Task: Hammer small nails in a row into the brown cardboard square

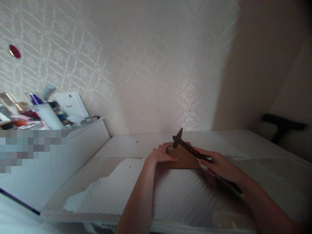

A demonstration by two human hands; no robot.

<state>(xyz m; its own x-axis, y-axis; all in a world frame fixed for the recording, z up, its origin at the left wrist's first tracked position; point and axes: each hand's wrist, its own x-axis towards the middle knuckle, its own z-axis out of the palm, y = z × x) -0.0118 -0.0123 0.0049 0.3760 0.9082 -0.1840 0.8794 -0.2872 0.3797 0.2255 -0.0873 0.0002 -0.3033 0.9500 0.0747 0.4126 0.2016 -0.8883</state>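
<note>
A flat brown board lies on the surface in front of me, with a short row of small pale marks or pieces near its far left corner. My left hand grips the board's left side, thumb across its face and fingers toward the far edge. In my right hand is a dark hammer, held by its handle. The hammer's head points away from me, above the far part of the board. The right fingertips are beside the board's right edge; whether they touch it I cannot tell.
A crinkled white sheet covers part of the pale tabletop. To the left stands a white cabinet with a white box and several bottles and tubes on top. A dark T-shaped object is at the right, by the patterned wall.
</note>
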